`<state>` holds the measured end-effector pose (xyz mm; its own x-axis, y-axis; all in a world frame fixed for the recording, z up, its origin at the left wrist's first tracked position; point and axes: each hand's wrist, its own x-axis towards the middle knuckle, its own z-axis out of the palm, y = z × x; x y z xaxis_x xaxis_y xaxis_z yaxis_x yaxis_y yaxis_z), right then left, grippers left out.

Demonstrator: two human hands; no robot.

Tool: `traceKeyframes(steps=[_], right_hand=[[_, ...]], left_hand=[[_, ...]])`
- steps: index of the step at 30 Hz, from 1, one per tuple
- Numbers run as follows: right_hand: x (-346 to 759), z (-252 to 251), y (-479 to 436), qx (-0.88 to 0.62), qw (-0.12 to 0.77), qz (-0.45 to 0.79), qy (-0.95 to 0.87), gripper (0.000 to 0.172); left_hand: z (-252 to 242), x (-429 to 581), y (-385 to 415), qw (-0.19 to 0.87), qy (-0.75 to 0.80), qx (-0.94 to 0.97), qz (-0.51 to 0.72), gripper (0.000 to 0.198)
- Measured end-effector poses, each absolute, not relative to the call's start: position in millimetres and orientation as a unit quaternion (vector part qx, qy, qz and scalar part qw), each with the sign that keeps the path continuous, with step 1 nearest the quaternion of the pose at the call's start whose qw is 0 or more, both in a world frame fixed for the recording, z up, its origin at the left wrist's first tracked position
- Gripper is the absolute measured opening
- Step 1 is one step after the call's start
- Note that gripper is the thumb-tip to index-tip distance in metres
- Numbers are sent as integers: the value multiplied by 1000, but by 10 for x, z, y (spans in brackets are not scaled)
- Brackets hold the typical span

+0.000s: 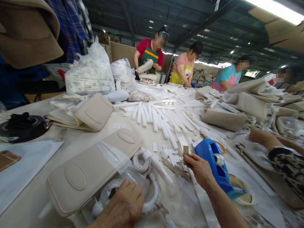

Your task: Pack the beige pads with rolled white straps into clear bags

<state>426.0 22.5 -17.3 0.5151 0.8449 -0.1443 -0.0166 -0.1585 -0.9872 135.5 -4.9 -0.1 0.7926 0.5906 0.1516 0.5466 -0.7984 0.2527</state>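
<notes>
My right hand (199,169) pinches a small grey-beige piece of card (186,151) between thumb and fingers, above loose white paper slips (173,157). My left hand (121,207) is closed, its fingers curled down at the end of a clear plastic film (118,158); the fingertips are partly hidden. This film lies across a long beige padded bag (93,168) with oval patches. Beside the left hand are white-wrapped coiled handles (141,162). Just right of my right hand stands a blue tape dispenser (211,158).
White wrapped tubes (156,119) spread over the table's middle. Beige bag pieces (240,111) pile up at right, near a co-worker's arm (284,154). A phone (4,162) and black tape roll (21,127) lie left. Several co-workers stand across the table behind plastic bags (90,76).
</notes>
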Motion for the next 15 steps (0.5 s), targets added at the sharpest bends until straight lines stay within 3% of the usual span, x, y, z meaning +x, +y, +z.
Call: traceKeyframes(steps=[15], right_hand=[[3843,105,-303,-664,537,355,-381,39]], left_hand=[[-101,1324,-27,98,291,948,81,18]])
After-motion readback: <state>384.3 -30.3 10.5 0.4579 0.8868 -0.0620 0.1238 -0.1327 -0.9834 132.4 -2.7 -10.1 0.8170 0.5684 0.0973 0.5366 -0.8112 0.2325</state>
